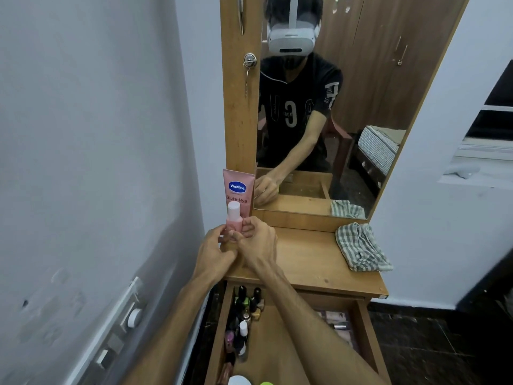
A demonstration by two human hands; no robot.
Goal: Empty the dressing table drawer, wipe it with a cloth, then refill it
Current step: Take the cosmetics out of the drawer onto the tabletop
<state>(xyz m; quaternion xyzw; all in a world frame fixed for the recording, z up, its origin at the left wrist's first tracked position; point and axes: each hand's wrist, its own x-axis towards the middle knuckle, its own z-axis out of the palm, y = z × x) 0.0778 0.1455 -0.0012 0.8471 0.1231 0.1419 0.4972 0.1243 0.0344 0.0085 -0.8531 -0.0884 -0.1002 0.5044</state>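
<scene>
The drawer (363,329) stands pulled open at 6 o'clock, small nail-polish bottles (244,315) crowded along its left side; a checked cloth (361,247) lies crumpled on the tabletop at 3 o'clock; a small pink bottle (234,218) — white-capped, upright — stands at the table's far left, before a pink tube (238,187).

Pink tube (238,190) (blue oval logo), pink bottle (233,218) with white cap, green-and-white checked cloth (361,247), honey-brown wooden worktop (305,259).

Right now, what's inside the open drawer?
Inside the drawer a cluster of small nail polish bottles lines its left side, with a white-capped bottle among them. The person's forearms cover much of the middle, so anything beneath them stays hidden.
</scene>
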